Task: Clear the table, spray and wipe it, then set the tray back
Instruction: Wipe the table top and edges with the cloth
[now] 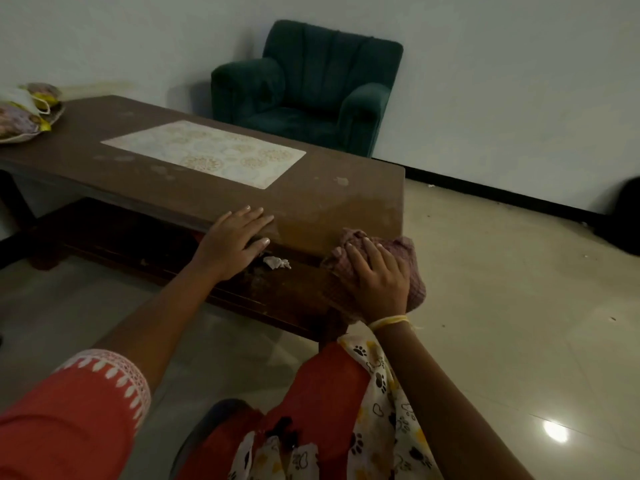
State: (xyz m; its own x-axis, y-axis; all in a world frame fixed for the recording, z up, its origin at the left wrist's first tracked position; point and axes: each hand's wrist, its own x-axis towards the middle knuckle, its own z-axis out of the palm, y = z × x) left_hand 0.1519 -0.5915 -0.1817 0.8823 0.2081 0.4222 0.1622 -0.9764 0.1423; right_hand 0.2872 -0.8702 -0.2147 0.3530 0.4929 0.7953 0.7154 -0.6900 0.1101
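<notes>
A long brown wooden table point(145, 174) runs from the left to the middle of the view, with a pale patterned mat point(204, 152) lying on its top. My left hand point(235, 240) rests flat on the near edge of the table, fingers spread, holding nothing. My right hand point(375, 277) presses a crumpled pinkish-brown cloth point(412, 268) against the table's near right corner. The tabletop beside that corner looks damp and lighter. A crumpled white scrap point(277, 262) lies on the lower shelf under my left hand.
A dark green armchair point(311, 84) stands against the wall behind the table. At the table's far left end lies a round tray point(57, 114) with patterned pouches and a white bag. Pale tiled floor point(502, 306) spreads to the right.
</notes>
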